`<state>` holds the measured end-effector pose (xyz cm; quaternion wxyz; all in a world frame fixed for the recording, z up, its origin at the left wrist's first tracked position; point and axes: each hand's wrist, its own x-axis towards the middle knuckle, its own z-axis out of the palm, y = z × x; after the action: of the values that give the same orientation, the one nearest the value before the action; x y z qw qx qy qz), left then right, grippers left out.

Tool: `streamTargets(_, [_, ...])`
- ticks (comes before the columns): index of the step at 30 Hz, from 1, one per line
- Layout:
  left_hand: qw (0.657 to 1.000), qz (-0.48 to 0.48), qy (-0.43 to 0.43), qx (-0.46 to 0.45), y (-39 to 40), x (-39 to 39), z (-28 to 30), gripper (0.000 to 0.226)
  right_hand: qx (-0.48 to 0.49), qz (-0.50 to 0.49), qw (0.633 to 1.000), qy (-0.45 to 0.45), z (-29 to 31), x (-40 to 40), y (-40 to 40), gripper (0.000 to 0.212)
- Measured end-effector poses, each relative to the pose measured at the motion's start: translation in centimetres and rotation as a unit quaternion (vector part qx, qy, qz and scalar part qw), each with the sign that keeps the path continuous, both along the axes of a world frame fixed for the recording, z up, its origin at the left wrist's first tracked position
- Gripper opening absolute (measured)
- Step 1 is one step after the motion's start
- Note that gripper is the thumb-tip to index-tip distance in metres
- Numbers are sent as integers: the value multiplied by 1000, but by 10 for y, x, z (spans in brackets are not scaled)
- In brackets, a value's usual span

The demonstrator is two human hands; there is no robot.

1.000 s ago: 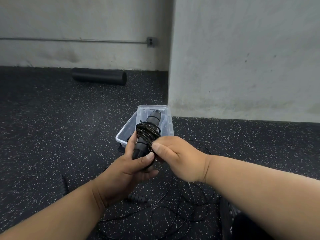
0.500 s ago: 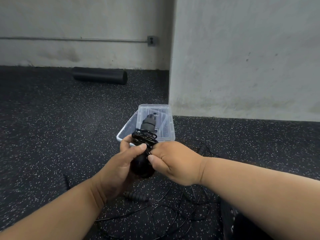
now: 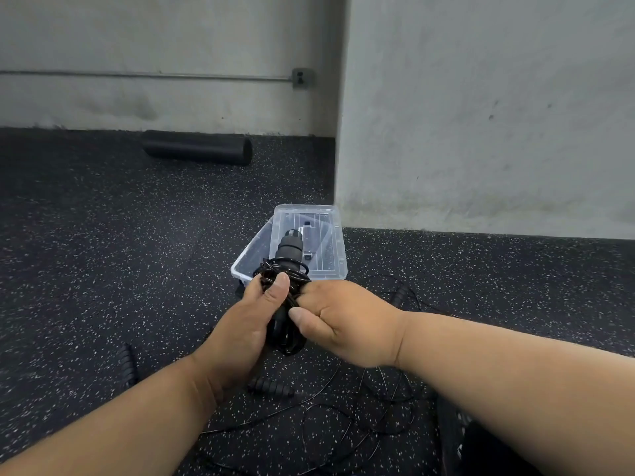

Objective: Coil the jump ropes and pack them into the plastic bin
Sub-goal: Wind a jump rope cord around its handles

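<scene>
Nearest you, loose black cord (image 3: 347,420) lay in tangled loops on the speckled floor (image 3: 103,269) beneath your forearms, with one ribbed black handle (image 3: 271,388) resting on the floor just under your left wrist and another ribbed piece (image 3: 129,365) lying farther out to the left. A third handle (image 3: 400,294) sat on the floor beyond your right wrist, cord trailing around it.

Above those, you held the coiled jump rope (image 3: 287,300) between both hands at the middle of the view. Your left hand (image 3: 247,324) wrapped around the bundle from the left, thumb laid up across the wound cord near its top. Your right hand (image 3: 338,322) closed in from the right, fingers curled into the coils and thumb pointing back toward your left palm; the two hands sat nearly touching, the bundle pinned between them. The rope's handle end stuck up and away from you past your fingers, and a loop of cord hung out below your hands. Whether your right fingertips were pinching a single strand or the whole bundle was hard to tell, as the cord hid them.

Just beyond your hands, the clear plastic bin (image 3: 240,266) stood on the floor, its transparent lid (image 3: 330,235) lying tilted across it; the handle tip overlapped it in view. Farther off, a black foam roller (image 3: 197,152) lay against the base of the grey wall (image 3: 481,115).
</scene>
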<state>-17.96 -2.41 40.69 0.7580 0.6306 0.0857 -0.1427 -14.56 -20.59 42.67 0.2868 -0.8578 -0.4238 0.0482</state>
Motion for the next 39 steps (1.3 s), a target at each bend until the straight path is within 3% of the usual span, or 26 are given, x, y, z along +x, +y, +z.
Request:
streamTargets(8, [997,34,12,-75,-4,2,5,43,51,-19,998,32,6,-10,-2,23])
streamTargets(11, [997,30,6,-67,-3,2,5,44,63,-44,995,64,9,-12,-4,15])
streamTargets(18, [998,53,-24,-33,-3,3,4,62,119,-109,976,148,6,-16,4,43])
streamTargets(22, [997,54,-57,16,-2,2,0,63,111,-169,969,142,-1,-18,13,27])
streamTargets(29, [996,62,-54,32,-5,1,0,47,111,-154,972,135,-3,-20,17,12])
streamTargets(36, [995,99,-31,-2,-4,1,3,77,175,-118,937,280,1,-24,14,33])
streamTargets(39, [992,108,-10,-58,-3,5,6,73,163,-117,933,298,6,-22,10,40])
